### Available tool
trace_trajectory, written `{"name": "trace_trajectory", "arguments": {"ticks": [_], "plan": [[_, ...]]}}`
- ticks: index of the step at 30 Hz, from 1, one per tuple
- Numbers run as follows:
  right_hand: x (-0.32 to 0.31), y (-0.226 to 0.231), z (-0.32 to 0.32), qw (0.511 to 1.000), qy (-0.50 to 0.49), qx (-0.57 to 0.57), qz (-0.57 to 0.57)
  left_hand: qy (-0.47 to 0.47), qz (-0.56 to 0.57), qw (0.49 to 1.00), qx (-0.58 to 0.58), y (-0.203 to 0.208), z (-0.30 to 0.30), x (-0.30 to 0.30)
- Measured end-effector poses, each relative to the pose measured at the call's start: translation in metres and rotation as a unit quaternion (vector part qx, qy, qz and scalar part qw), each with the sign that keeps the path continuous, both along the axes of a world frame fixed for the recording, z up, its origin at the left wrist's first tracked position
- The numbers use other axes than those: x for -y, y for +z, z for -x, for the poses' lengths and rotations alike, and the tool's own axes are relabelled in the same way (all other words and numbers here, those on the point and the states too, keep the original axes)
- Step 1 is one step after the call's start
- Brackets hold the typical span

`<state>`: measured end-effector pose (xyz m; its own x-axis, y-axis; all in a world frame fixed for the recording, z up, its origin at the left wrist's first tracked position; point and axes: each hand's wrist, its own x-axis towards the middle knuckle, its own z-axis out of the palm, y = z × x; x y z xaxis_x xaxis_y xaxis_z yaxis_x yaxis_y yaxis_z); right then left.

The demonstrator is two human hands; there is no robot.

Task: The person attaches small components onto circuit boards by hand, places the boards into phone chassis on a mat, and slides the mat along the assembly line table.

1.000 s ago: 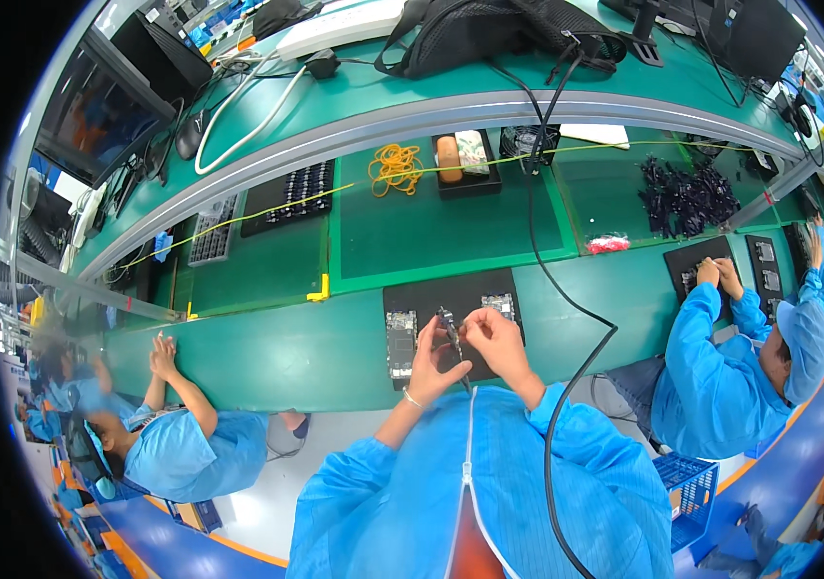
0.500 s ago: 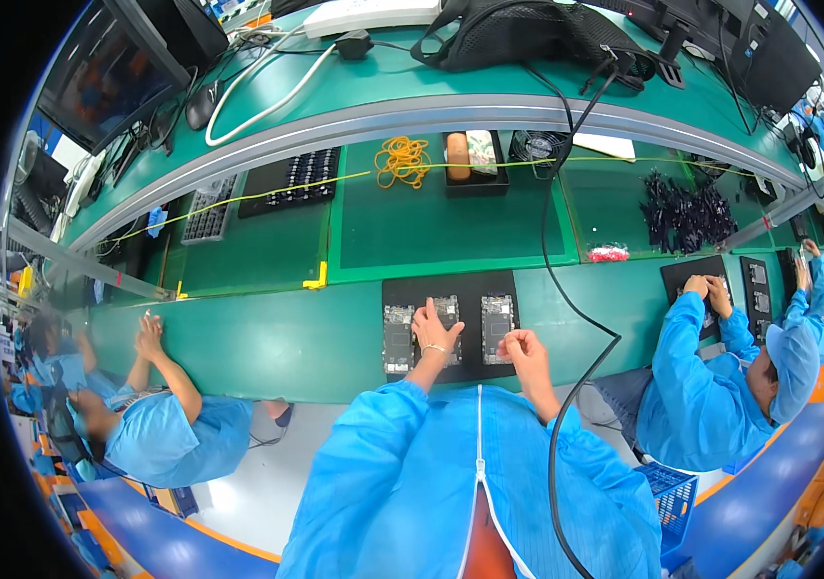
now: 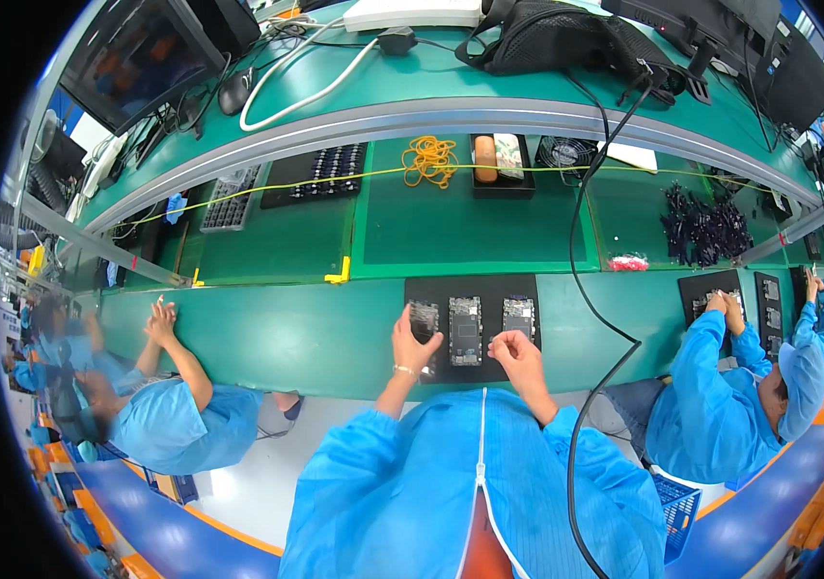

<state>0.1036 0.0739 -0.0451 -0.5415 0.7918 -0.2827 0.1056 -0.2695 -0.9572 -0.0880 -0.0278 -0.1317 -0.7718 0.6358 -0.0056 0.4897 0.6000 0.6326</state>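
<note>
Black rectangular work mat [image 3: 431,362] on the green bench [image 3: 315,333], carrying three small grey rectangular circuit assemblies. Left hand [image 3: 414,345] closed on the left-most assembly [image 3: 423,318], lifting it at the mat's left end. Right hand [image 3: 516,351] loosely curled beside the right-most assembly [image 3: 518,316]; whether it holds anything cannot be told. Middle assembly [image 3: 465,330] lies flat between them.

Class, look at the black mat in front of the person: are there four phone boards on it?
No. The black mat shows three phone boards, and the left hand touches the leftmost one.

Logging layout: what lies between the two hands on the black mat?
In the head view, a middle phone frame lies on the black mat between left hand and right hand.
</note>
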Motion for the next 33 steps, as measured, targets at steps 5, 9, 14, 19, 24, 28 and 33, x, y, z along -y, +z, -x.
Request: {"name": "trace_trajectory", "arguments": {"ticks": [5,9,14,19,24,28,33], "plan": [[0.001,0.039,0.037,0.992,0.008,0.015,-0.123,-0.078,-0.205,0.919,0.328,0.076,-0.038,0.006],[0.002,0.054,0.047,0.987,0.019,0.029,-0.154,-0.096,-0.264,0.877,0.390,0.099,-0.048,0.003],[0.004,0.056,0.050,0.985,0.013,0.037,-0.168,-0.122,-0.275,0.877,0.374,0.099,-0.048,0.002],[0.005,0.060,0.050,0.978,0.004,0.042,-0.205,-0.139,-0.270,0.895,0.325,0.097,-0.047,0.001],[0.005,0.068,0.049,0.978,0.009,0.047,-0.203,-0.125,-0.245,0.921,0.274,0.097,-0.046,-0.001],[0.004,0.070,0.050,0.979,0.009,0.063,-0.193,-0.125,-0.212,0.936,0.250,0.099,-0.047,-0.001],[-0.002,0.055,0.052,0.980,0.004,0.062,-0.189,-0.141,-0.242,0.901,0.330,0.090,-0.045,-0.002]]}}
